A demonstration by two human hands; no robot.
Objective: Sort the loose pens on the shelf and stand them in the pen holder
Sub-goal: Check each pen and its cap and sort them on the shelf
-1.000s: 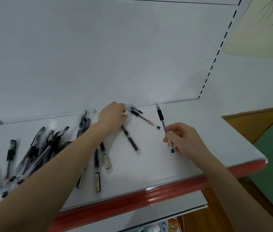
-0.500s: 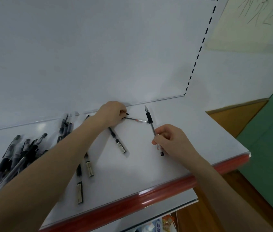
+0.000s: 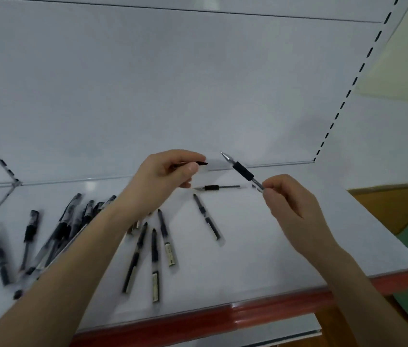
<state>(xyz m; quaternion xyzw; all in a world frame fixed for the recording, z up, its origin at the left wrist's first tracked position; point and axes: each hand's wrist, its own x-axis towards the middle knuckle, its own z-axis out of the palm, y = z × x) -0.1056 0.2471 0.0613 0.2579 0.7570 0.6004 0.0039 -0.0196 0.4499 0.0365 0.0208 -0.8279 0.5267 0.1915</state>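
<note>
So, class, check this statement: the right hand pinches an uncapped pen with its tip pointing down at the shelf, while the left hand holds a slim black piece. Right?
Not quite. In the head view the right hand pinches the uncapped pen with its tip pointing up toward the back panel, not down at the shelf. The left hand does hold a slim black piece.

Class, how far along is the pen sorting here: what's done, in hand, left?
Done: nothing visibly; no pen holder is in view. In hand: right hand pinches a black-grip pen, left hand a small dark piece. Left: the pile and scattered pens lying on the shelf.
</note>
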